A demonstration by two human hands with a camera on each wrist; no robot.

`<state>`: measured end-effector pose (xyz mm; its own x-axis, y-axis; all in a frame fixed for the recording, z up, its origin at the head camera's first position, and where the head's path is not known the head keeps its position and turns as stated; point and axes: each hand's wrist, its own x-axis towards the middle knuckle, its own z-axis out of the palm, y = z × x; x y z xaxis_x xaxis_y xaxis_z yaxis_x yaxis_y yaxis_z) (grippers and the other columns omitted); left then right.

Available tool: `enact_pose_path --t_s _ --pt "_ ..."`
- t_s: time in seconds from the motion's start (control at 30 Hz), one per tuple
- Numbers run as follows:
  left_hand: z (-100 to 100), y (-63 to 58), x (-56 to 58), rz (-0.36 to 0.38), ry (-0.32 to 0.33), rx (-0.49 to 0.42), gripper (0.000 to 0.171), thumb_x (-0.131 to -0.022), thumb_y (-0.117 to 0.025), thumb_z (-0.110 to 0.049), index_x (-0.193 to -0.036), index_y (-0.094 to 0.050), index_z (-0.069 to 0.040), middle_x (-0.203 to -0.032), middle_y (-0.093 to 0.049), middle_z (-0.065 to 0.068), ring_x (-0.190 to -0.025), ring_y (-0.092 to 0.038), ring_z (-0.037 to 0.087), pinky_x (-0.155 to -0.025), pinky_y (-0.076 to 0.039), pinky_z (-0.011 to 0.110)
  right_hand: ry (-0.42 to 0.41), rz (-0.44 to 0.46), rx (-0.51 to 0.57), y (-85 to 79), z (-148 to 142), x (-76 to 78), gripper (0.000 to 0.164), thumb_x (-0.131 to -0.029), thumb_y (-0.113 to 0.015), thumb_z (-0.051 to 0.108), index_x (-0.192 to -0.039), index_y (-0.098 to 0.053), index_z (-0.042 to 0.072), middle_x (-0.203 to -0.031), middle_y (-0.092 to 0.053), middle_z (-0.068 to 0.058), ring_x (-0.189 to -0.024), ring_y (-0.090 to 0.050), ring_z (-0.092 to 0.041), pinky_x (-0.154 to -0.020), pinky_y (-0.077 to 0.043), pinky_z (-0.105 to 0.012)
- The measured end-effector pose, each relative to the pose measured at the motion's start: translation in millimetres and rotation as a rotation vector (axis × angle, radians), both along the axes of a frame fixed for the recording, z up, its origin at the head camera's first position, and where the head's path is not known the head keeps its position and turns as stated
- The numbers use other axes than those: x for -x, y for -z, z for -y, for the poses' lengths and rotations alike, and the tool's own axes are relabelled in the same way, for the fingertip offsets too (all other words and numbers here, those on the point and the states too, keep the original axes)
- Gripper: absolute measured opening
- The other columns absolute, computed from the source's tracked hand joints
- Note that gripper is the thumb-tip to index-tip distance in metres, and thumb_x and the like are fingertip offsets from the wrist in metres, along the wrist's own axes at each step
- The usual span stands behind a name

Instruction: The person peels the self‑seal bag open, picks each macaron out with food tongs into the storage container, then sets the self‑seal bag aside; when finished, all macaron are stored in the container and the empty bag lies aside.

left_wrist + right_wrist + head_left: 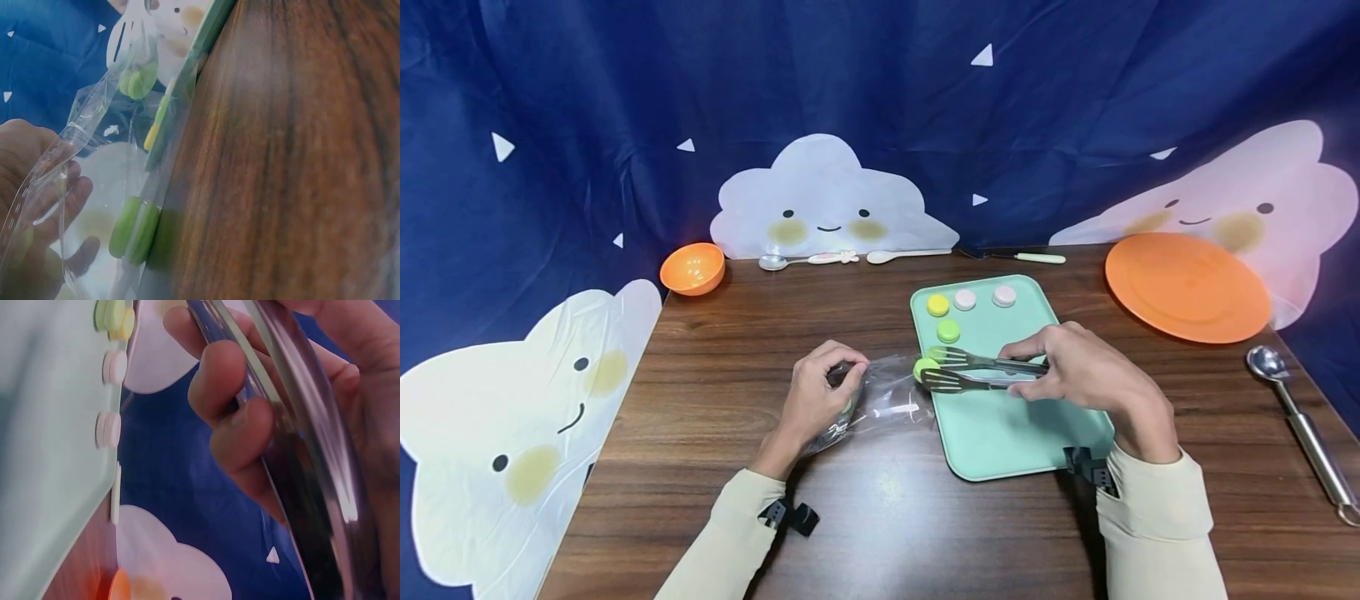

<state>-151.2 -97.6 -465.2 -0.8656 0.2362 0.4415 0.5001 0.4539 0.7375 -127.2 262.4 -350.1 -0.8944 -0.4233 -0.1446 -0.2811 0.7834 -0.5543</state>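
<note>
My left hand (820,387) pinches a clear plastic bag (891,404) that lies toward the tray. Inside the bag a green macaron (135,231) shows in the left wrist view. Metal tongs (955,382) with slotted heads are gripped by my right hand (1086,371), over the mint-green tray (1007,450). Between the tong heads is another green macaron (924,369), right by the bag's mouth at the tray's left edge. On the tray's far part sit a yellow macaron (937,305), two pale pink macarons (1003,296) and a green one (948,331).
An orange bowl (693,268) stands at the back left, an orange plate (1187,287) at the back right. Spoons (906,256) and a green-handled utensil (1040,258) lie along the back edge. A metal scoop (1303,425) lies at the right edge.
</note>
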Motion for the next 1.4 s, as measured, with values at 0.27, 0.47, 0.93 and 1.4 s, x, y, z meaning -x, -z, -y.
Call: enact_pose_path --t_s 0.27,0.47,0.93,1.4 --pt "1.2 0.1 -0.5 0.012 0.001 -0.005 0.008 -0.097 -0.076 -0.012 -0.097 -0.081 -0.006 -0.098 -0.077 0.001 -0.094 -0.074 0.015 -0.089 -0.060 0.043 0.041 0.008 0.000 5.9 -16.6 3.4 0.045 -0.086 -0.091 0.023 -0.127 -0.080 0.008 -0.122 -0.081 -0.013 -0.089 -0.062 -0.018 -0.060 -0.044 -0.023" --pt "1.4 -0.5 -0.7 0.013 -0.002 0.003 0.008 -0.097 -0.076 -0.012 -0.098 -0.082 -0.006 -0.098 -0.077 -0.001 -0.094 -0.073 0.015 -0.090 -0.059 0.034 0.093 -0.012 -0.033 10.7 -28.6 5.3 0.045 -0.085 -0.091 0.023 -0.126 -0.080 0.008 -0.121 -0.081 -0.013 -0.090 -0.061 -0.019 -0.060 -0.043 -0.024" --pt "1.3 -1.3 -0.7 0.011 -0.002 0.015 0.008 -0.097 -0.076 -0.012 -0.098 -0.082 -0.007 -0.099 -0.077 0.000 -0.096 -0.074 0.016 -0.090 -0.060 0.041 0.245 -0.074 -0.160 26.5 -48.0 17.6 0.052 -0.089 -0.086 0.031 -0.132 -0.075 0.004 -0.122 -0.076 -0.028 -0.086 -0.061 -0.028 -0.063 -0.042 -0.033" --pt "-0.5 -1.6 -1.8 -0.027 -0.006 0.024 0.005 -0.096 -0.077 -0.012 -0.097 -0.082 -0.010 -0.099 -0.078 0.000 -0.096 -0.075 0.017 -0.090 -0.060 0.044 0.288 -0.027 -0.225 19.1 -37.4 16.9 0.074 -0.092 -0.082 0.043 -0.150 -0.061 0.002 -0.145 -0.060 -0.036 -0.112 -0.066 -0.048 -0.073 -0.051 -0.047"
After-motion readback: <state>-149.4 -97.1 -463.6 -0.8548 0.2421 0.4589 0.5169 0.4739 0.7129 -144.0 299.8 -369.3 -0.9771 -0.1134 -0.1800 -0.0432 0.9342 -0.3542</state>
